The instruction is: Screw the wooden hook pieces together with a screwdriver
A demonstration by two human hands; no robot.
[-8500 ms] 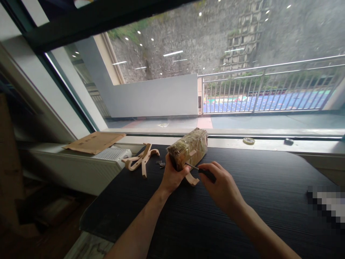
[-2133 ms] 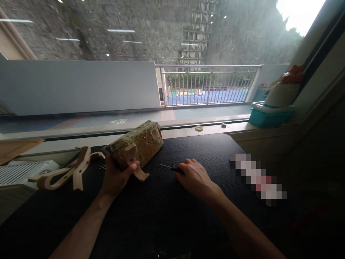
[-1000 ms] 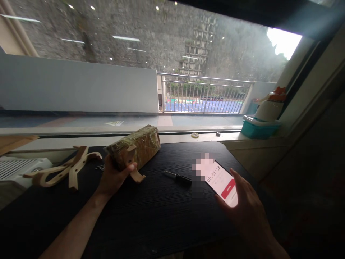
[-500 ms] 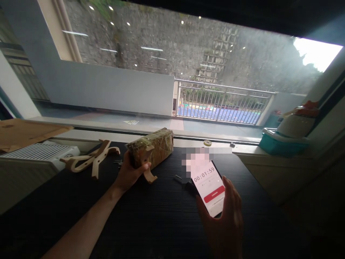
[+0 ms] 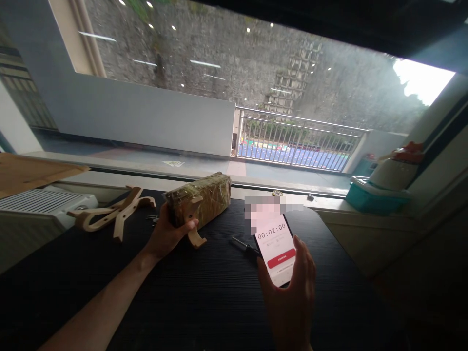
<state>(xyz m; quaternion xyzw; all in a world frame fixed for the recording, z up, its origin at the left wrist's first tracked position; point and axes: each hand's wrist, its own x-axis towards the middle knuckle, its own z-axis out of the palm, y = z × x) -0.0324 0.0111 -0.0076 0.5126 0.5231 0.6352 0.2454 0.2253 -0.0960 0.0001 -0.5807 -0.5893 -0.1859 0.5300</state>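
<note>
My left hand is closed with its thumb over a curved wooden piece with a hole in it. The piece is held against the near side of a tape-wrapped brown block; the fingers are hidden behind. In my right hand is a smartphone, its lit screen tilted toward me and reading 00:02:00. Thumb and fingers grip its lower edges. A screwdriver lies on the table, partly covered by the phone. Left of the block rest several curved wooden parts and a few small metal screws.
The black table stands against a windowsill. A roll of tape and a small dark object lie on the sill. At right is a teal box with a bottle-like item on it. A white slatted unit with brown cardboard stands left.
The timer went from 00:01:59 to 00:02:00. My right hand and the phone shifted slightly left and up, showing more of the screwdriver. The whole view shifted a little; the left hand's hold is unchanged.
</note>
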